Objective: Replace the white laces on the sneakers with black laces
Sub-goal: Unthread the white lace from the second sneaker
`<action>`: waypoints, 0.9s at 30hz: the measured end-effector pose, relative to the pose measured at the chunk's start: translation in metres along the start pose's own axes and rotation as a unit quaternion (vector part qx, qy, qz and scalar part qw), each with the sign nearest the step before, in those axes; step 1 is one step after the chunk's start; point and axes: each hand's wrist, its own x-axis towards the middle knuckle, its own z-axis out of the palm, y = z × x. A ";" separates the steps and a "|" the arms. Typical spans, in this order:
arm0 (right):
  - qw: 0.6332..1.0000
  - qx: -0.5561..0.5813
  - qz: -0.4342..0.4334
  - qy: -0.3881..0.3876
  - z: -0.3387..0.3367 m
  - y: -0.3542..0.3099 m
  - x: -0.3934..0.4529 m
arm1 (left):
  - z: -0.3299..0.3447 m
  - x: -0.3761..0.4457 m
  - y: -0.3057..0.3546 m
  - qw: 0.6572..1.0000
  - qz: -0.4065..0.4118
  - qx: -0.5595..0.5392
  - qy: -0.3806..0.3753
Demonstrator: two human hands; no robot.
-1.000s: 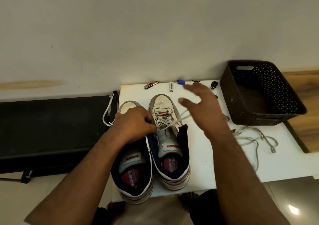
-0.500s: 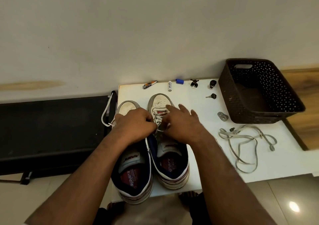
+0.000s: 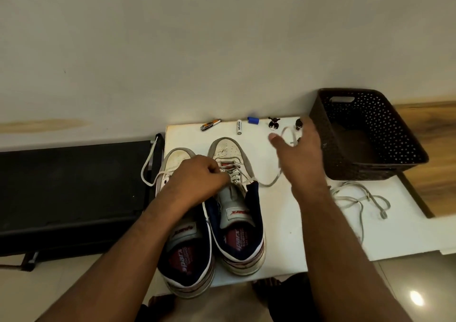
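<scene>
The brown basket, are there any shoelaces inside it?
No, the brown basket shows only its bare bottom, and the loose white lace lies on the white table in front of it.

We see two sneakers (image 3: 222,213) of white, scuffed leather-like material with dark cloth lining, and a flat woven white lace (image 3: 269,181) running right from the right one. They stand on a smooth, matt white table (image 3: 283,223), and at its far right sits a dark plastic basket (image 3: 367,136) with perforated walls. Beside the table on the right we see a wood-grain surface (image 3: 429,173), and the near floor (image 3: 419,292) looks glossy.
</scene>
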 end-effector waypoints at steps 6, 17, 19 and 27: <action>0.923 -0.263 -0.050 -0.278 0.028 -0.005 -0.035 | 0.008 0.002 -0.001 0.997 -0.021 0.066 0.026; 0.907 -0.288 0.026 -0.305 0.014 0.006 -0.025 | 0.012 -0.005 -0.010 0.986 0.034 0.138 0.084; 0.916 -0.226 0.071 -0.325 -0.003 0.008 -0.019 | 0.007 -0.004 -0.012 0.989 0.030 0.131 0.066; 0.894 -0.220 0.096 -0.377 -0.010 0.008 -0.015 | 0.010 -0.015 0.001 0.960 0.063 0.269 -0.039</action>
